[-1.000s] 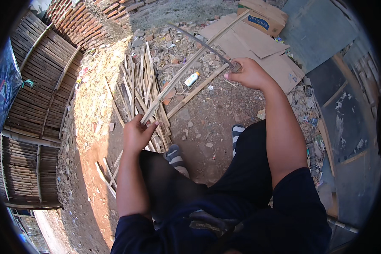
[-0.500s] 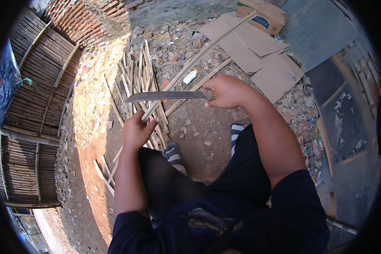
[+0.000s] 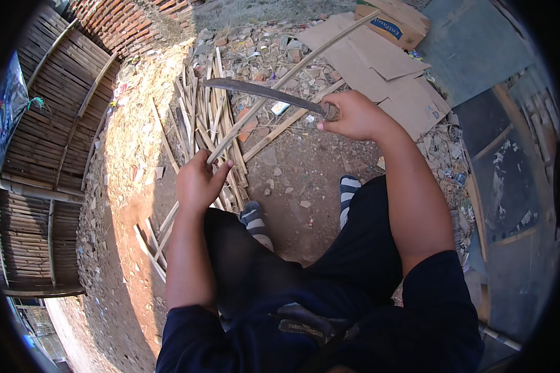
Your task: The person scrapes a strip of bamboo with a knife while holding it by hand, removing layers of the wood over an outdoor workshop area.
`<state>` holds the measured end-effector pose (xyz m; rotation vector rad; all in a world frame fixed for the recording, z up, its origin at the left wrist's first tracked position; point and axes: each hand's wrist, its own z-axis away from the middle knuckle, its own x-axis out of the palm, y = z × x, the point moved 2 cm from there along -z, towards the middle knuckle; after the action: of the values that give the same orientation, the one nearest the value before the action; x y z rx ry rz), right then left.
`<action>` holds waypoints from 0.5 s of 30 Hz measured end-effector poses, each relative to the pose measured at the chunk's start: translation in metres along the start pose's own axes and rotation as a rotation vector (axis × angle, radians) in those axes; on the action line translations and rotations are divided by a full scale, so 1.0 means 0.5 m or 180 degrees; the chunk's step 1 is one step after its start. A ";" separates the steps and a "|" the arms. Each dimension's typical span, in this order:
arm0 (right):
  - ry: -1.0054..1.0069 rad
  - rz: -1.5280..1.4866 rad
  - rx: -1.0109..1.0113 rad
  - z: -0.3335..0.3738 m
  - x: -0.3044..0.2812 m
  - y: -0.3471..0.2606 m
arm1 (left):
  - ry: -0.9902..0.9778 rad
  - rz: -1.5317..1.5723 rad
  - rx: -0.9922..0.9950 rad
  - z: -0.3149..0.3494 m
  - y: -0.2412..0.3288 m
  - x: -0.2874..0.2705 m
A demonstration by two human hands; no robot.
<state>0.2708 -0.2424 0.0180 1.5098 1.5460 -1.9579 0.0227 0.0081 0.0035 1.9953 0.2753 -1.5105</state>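
My left hand (image 3: 196, 183) is closed around a long, pale bamboo strip (image 3: 305, 61). The strip slants away to the far right, and its near end runs back past my left wrist. My right hand (image 3: 358, 116) grips the short handle of a machete (image 3: 261, 90). Its dark, slightly curved blade points left and crosses over the strip, ahead of my left hand. Whether the blade touches the strip I cannot tell. Beneath lies a pile of split strips (image 3: 196, 115) on the ground.
Flattened cardboard (image 3: 367, 68) and a cardboard box (image 3: 395, 25) lie at the far right, beside dark panels (image 3: 504, 180). A white bottle (image 3: 280, 107) is partly hidden by the blade. A woven bamboo wall (image 3: 62, 112) stands at left. Rubble and scraps cover the ground ahead.
My right hand has moved away and to the right with the machete, whose blade now sits farther along the strip and tilts down toward its handle. My left hand keeps its hold.
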 end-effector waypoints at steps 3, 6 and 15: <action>-0.0436 0.0203 -0.0335 0.002 0.016 -0.044 | 0.0140 -0.0069 0.0024 0.005 0.007 -0.001; -0.0308 0.0092 -0.0111 -0.005 0.003 -0.028 | 0.0200 0.0151 0.0064 0.009 0.007 -0.003; -0.0183 0.0160 0.0428 -0.020 0.002 0.011 | 0.0245 -0.0017 -0.0084 0.003 0.003 0.002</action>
<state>0.2798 -0.2364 0.0149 1.5125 1.3649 -2.0947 0.0223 0.0059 0.0029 2.0361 0.3308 -1.4281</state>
